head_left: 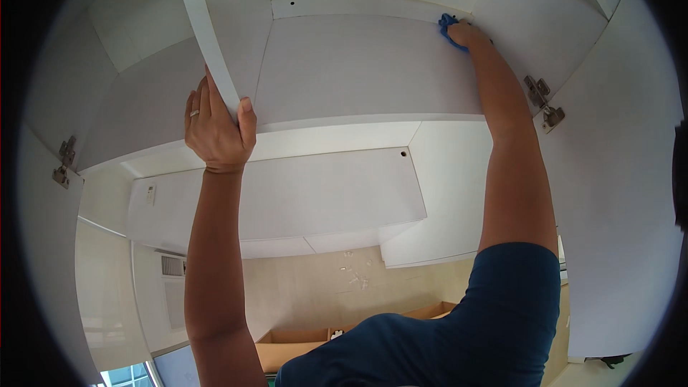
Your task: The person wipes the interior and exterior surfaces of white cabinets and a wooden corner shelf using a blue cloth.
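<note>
My left hand (215,129) grips the front edge of a white vertical divider panel (204,29) of an open white wall cabinet, thumb on one side and fingers on the other; a ring shows on one finger. My right hand (469,34) reaches deep into the right compartment and presses a blue cloth (448,25) against the back corner, where the pale grey shelf (365,72) meets the rear wall. Most of the cloth is hidden under the hand. My right arm stretches up from a dark blue sleeve (516,294).
An open white cabinet door (616,186) with a metal hinge (545,104) hangs at right; another hinge (64,161) sits on the left door. Below are a lower white shelf (287,193), a vent (172,265) and a cardboard box (301,344).
</note>
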The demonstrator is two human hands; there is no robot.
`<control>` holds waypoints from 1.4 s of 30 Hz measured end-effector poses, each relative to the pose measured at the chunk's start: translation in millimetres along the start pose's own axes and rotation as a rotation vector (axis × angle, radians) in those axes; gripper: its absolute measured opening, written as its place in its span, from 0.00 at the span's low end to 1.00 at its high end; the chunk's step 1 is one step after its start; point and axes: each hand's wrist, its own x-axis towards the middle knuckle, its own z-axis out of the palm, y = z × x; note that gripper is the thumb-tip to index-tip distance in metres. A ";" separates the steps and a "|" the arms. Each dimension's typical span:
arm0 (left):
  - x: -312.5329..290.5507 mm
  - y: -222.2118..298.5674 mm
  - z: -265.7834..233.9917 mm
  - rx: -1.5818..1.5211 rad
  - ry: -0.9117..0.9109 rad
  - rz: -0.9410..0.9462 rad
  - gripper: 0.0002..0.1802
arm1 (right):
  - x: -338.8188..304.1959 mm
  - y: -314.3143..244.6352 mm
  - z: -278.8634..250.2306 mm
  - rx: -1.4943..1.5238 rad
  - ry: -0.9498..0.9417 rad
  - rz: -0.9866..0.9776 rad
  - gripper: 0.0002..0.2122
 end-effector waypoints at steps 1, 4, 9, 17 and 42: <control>2.0 1.1 2.8 0.004 0.029 0.022 0.30 | -3.3 7.7 1.3 -0.082 0.019 -0.083 0.23; -9.0 -16.4 -4.3 0.037 -0.125 -0.061 0.33 | -42.7 -22.6 -7.6 -0.097 -0.074 -0.191 0.22; -9.7 -23.4 -11.7 0.057 -0.079 -0.006 0.27 | -162.3 -4.6 -28.7 -0.257 -0.039 -0.327 0.20; -3.4 -1.7 1.3 0.024 -0.102 -0.085 0.35 | -264.5 19.7 -44.1 0.022 0.390 -0.044 0.14; -161.6 -112.2 -305.4 0.304 -0.608 -0.405 0.35 | -414.8 -247.4 -95.9 1.058 0.628 -0.911 0.14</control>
